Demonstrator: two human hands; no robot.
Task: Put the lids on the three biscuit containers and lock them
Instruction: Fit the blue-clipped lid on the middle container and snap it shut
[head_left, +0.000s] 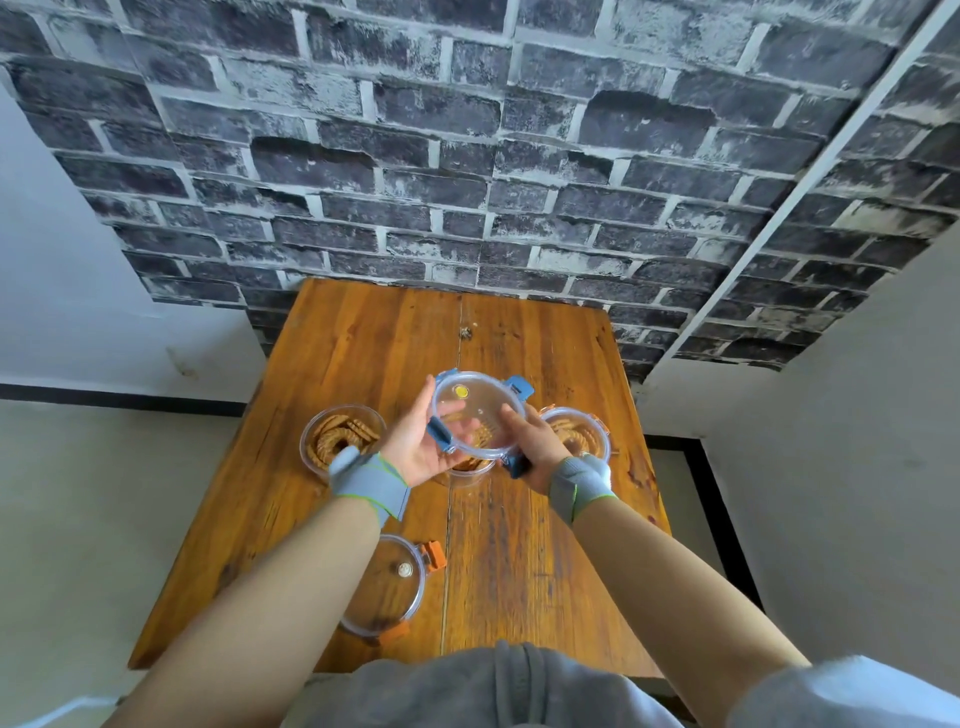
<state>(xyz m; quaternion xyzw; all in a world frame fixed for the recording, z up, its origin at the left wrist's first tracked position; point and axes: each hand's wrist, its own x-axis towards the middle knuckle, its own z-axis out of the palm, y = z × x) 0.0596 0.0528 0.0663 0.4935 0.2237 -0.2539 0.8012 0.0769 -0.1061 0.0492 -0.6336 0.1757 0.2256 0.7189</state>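
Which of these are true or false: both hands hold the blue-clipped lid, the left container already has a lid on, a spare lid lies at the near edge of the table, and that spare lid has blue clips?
1. Both hands hold the blue-clipped lid. True: the left hand and the right hand grip it above the middle container.
2. The left container already has a lid on. False: it stands open, biscuits showing.
3. A spare lid lies at the near edge of the table. True.
4. The spare lid has blue clips. False: its clips are orange.
5. The right container is empty. False: biscuits are inside.
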